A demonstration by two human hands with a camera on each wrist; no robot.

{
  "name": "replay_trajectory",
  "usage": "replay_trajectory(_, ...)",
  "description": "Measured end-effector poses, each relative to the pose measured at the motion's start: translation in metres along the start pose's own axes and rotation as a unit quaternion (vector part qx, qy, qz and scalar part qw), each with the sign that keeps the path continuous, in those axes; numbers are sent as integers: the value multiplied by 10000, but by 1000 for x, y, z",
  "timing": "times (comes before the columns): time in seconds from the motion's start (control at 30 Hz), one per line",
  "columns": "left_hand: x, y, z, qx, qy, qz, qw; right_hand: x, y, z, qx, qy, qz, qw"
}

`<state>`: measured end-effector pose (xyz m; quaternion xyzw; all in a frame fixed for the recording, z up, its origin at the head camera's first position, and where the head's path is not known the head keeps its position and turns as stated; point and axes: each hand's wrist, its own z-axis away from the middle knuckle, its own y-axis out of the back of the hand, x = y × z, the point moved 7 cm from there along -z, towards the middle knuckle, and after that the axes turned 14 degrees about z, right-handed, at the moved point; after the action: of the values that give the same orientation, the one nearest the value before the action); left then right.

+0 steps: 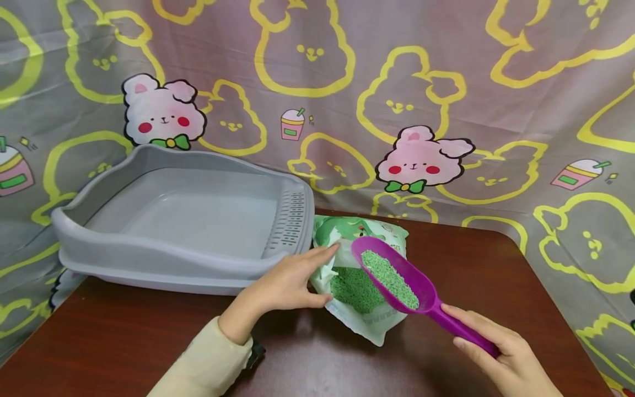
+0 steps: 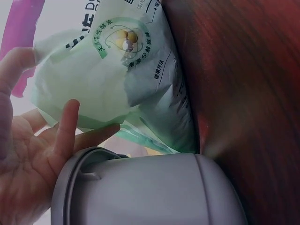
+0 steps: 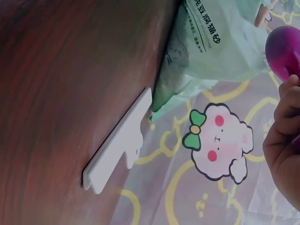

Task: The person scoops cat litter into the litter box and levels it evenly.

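On the tabletop (image 1: 476, 259), a pale green bag (image 1: 367, 324) is sitting open near the back edge, just beside a gray tray (image 1: 163, 251) occupying the back-left corner. The right hand (image 1: 513, 353) is gripping a purple scoop (image 1: 426, 295), carrying green pellets (image 1: 389, 278) above the bag's mouth; the left hand (image 1: 290, 281), fingers spread and loose, is lying at the bag's left rim.

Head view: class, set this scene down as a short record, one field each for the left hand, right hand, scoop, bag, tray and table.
Left hand: fingers spread, at the open mouth of the bag
Right hand: grips the handle of the scoop
Scoop: purple, carrying green pellets
Bag: open, pellets inside
Tray: grey, left of the bag, no pellets visible
Table: dark reddish brown
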<state>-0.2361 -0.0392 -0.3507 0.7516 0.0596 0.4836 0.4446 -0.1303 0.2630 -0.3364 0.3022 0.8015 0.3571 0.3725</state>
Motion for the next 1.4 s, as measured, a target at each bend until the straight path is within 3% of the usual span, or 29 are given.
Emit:
replay_trajectory(0.33,0,-2,0,20,-94,-84,9999,-5,5,-18,105,398,19,9992)
replay_trajectory(0.6,1,-1,0,3,-39,-58,10000,-2,15,-41,573,805,-196,9949)
replay_trajectory(0.77,1,-2,1,-13,-66,-62,10000,-1,14,-55,652,1053,-268,9919)
replay_trajectory(1.0,1,-2,0,6,-62,-81,9999,4,9,-71,455,964,-450,9933)
replay_trajectory(1.27,2,-1,2,-9,31,-50,10000,13,8,-94,22,549,-303,9980)
replay_trajectory(1.4,2,-1,2,-12,30,-48,10000,18,6,-106,-39,590,-269,9979)
